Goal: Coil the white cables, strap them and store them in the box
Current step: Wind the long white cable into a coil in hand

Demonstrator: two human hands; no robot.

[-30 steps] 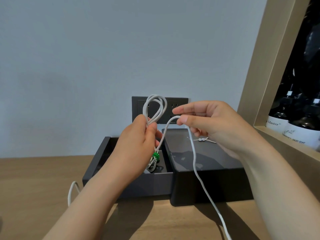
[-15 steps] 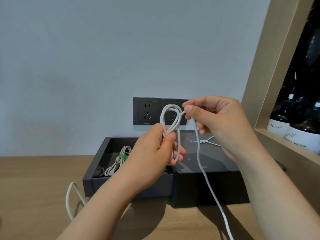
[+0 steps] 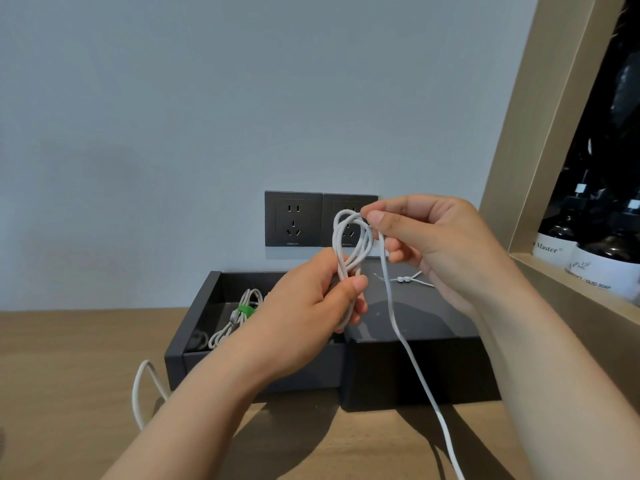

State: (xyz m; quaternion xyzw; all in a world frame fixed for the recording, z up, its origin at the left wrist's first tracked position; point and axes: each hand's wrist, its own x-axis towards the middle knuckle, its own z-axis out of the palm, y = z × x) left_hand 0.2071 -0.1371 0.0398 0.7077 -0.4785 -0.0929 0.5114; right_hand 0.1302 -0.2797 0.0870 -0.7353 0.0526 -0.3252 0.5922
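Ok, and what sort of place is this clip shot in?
Probably a home or hotel-style room: a wooden counter, dark wall sockets just above it, and a wood-framed niche on the right holding labelled liquid soap bottles.

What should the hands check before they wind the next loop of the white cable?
1. Left hand has its fingers curled round the coil: ok.
2. Right hand pinches the loose tail at the coil's top: ok.
3. No knots in the loose tail: cannot tell, it runs out of view.
4. Small white tie waits on the lid: ok.
5. Room in the box beside the strapped cable: ok.
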